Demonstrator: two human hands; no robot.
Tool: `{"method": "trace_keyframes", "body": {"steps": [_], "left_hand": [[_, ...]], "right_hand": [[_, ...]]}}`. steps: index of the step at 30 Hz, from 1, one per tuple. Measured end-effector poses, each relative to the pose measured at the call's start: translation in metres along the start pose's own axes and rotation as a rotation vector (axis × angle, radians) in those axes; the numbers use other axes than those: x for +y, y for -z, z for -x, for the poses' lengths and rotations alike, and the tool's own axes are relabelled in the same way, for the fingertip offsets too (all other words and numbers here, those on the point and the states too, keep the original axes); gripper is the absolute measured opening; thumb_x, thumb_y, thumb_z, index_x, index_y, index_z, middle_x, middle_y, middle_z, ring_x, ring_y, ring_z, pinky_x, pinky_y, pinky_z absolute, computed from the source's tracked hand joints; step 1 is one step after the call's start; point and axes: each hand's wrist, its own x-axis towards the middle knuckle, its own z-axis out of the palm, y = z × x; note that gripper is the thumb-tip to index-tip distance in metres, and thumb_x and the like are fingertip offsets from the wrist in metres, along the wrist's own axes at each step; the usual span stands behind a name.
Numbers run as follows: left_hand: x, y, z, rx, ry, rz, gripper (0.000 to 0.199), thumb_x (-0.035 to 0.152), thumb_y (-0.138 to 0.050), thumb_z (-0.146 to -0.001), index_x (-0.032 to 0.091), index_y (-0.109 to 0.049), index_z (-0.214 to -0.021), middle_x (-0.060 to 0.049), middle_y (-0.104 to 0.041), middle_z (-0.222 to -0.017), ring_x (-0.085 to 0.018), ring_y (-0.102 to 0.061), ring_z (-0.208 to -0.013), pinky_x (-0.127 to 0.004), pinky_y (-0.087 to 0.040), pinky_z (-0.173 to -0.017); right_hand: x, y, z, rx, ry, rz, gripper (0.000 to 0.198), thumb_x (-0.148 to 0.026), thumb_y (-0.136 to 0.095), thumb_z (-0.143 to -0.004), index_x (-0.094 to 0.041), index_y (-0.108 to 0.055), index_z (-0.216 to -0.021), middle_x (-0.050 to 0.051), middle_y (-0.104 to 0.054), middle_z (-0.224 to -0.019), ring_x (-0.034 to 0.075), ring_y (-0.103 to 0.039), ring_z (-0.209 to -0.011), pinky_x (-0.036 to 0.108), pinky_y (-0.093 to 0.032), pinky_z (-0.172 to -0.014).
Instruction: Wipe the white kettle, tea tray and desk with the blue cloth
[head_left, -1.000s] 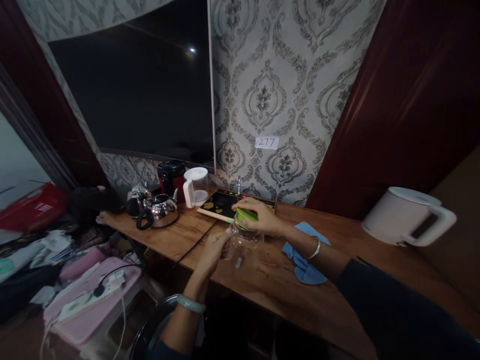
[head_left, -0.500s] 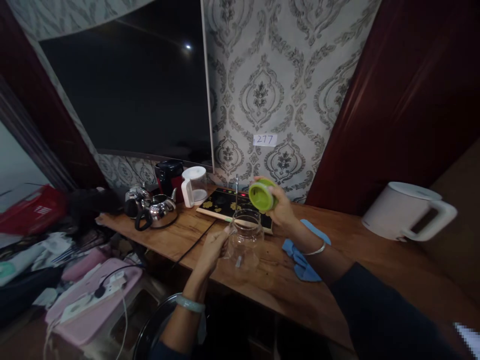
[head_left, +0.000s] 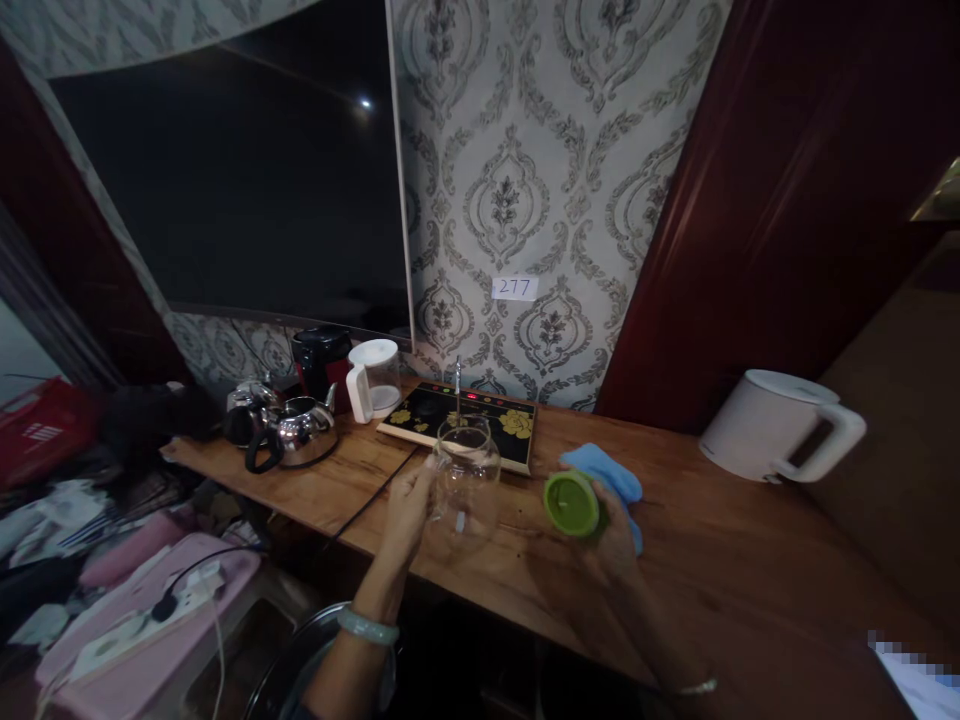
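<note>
Observed at the wooden counter: a round, clear glass jug with an open mouth, taken here as the landmark. The left grip is closed at the jug's left side, apparently on its handle; the exact finger hold cannot be made out through the glass. Whether the base bears on the wood is likewise unclear.

The right grip is closed round the edge of a bright green, round lid, held to the right of the jug and well apart from it, hollow side showing. A crumpled light-blue cloth lies just behind that grip, partly hidden by it.

Behind the jug are a flat black hotplate with gold flowers and a slim, shiny metal spout.

Assessment: the step in hand appears to be keeping lid and jug separate. Recommended: firm left hold, jug upright, glass kept off the spout and the hotplate's edge. The lid should be held by its rim, fingers out of the hollow, and kept from catching the cloth.
</note>
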Motion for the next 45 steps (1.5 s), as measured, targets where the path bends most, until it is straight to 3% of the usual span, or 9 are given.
{"method": "trace_keyframes", "body": {"steps": [6, 17, 22, 25, 28, 31, 41, 43, 45], "left_hand": [[-0.002, -0.018, 0.003, 0.067, -0.076, -0.056, 0.064, 0.076, -0.065, -0.069, 0.023, -0.032, -0.054, 0.009, -0.024, -0.049, -0.006, -0.021, -0.043, -0.022, -0.015, -0.042], [0.001, -0.027, 0.006, 0.132, -0.259, -0.203, 0.045, 0.062, -0.057, -0.086, 0.020, -0.056, -0.070, 0.004, -0.048, -0.056, -0.012, -0.046, -0.051, -0.023, -0.038, -0.051], [-0.011, -0.018, 0.024, 0.449, -0.603, -0.456, 0.033, 0.044, -0.068, -0.082, 0.019, -0.058, -0.101, -0.006, -0.059, -0.095, -0.019, -0.057, -0.086, -0.032, -0.048, -0.078], [-0.027, -0.023, 0.053, 0.275, -0.737, -0.622, 0.029, 0.037, -0.065, -0.086, 0.019, -0.058, -0.108, -0.010, -0.061, -0.106, -0.024, -0.059, -0.100, -0.040, -0.048, -0.089], [-0.044, -0.034, 0.081, -0.184, -0.649, -0.685, 0.049, 0.037, -0.070, -0.084, 0.021, -0.055, -0.127, -0.014, -0.061, -0.126, -0.030, -0.056, -0.121, -0.047, -0.045, -0.104], [-0.058, -0.043, 0.093, -0.430, -0.490, -0.683, 0.070, 0.034, -0.076, -0.078, 0.023, -0.047, -0.141, -0.014, -0.054, -0.143, -0.032, -0.049, -0.134, -0.052, -0.040, -0.112], [-0.076, -0.038, 0.089, -0.309, -0.232, -0.436, 0.054, 0.027, -0.069, -0.076, 0.021, -0.060, -0.129, -0.012, -0.065, -0.131, -0.029, -0.058, -0.124, -0.048, -0.043, -0.109], [-0.074, -0.032, 0.089, -0.299, -0.113, -0.329, 0.050, 0.032, -0.069, -0.078, 0.021, -0.063, -0.125, -0.010, -0.067, -0.128, -0.027, -0.060, -0.121, -0.045, -0.044, -0.108], [-0.071, -0.025, 0.089, -0.293, -0.001, -0.221, 0.049, 0.039, -0.071, -0.078, 0.021, -0.065, -0.124, -0.009, -0.068, -0.127, -0.027, -0.061, -0.121, -0.042, -0.044, -0.108]], "right_hand": [[0.018, 0.031, 0.019, 0.087, -0.041, -0.079, 0.033, -0.043, -0.079, -0.066, -0.022, -0.078, -0.091, 0.003, -0.079, -0.093, 0.023, -0.073, -0.084, 0.034, -0.061, -0.076], [0.038, 0.047, 0.031, 0.055, -0.116, -0.136, 0.036, -0.048, -0.077, -0.070, -0.022, -0.077, -0.095, 0.002, -0.079, -0.094, 0.026, -0.074, -0.094, 0.042, -0.060, -0.087], [0.038, 0.042, 0.036, 0.057, -0.196, -0.204, 0.036, -0.050, -0.076, -0.071, -0.023, -0.077, -0.095, 0.001, -0.080, -0.095, 0.022, -0.074, -0.090, 0.039, -0.060, -0.085], [0.044, 0.034, 0.040, 0.047, -0.251, -0.195, 0.037, -0.052, -0.079, -0.069, -0.023, -0.077, -0.092, 0.000, -0.080, -0.091, 0.021, -0.074, -0.088, 0.037, -0.060, -0.084], [0.055, 0.020, 0.048, -0.025, -0.273, -0.114, 0.044, -0.060, -0.079, -0.068, -0.023, -0.076, -0.093, 0.001, -0.080, -0.089, 0.022, -0.074, -0.086, 0.037, -0.059, -0.083], [0.065, 0.007, 0.060, -0.088, -0.237, -0.031, 0.050, -0.067, -0.073, -0.072, -0.025, -0.074, -0.100, 0.002, -0.079, -0.097, 0.025, -0.073, -0.094, 0.041, -0.058, -0.088], [0.060, 0.017, 0.063, -0.224, -0.319, 0.272, 0.065, -0.075, -0.059, -0.080, -0.027, -0.066, -0.123, 0.006, -0.075, -0.111, 0.029, -0.068, -0.107, 0.048, -0.053, -0.093], [0.046, 0.029, 0.045, -0.214, -0.131, 0.532, 0.062, -0.070, -0.059, -0.082, -0.027, -0.064, -0.126, 0.008, -0.072, -0.117, 0.030, -0.066, -0.110, 0.050, -0.051, -0.096], [0.026, 0.042, 0.020, -0.166, 0.232, 0.892, 0.059, -0.062, -0.060, -0.082, -0.024, -0.065, -0.127, 0.012, -0.066, -0.129, 0.032, -0.058, -0.121, 0.051, -0.044, -0.105]]}}
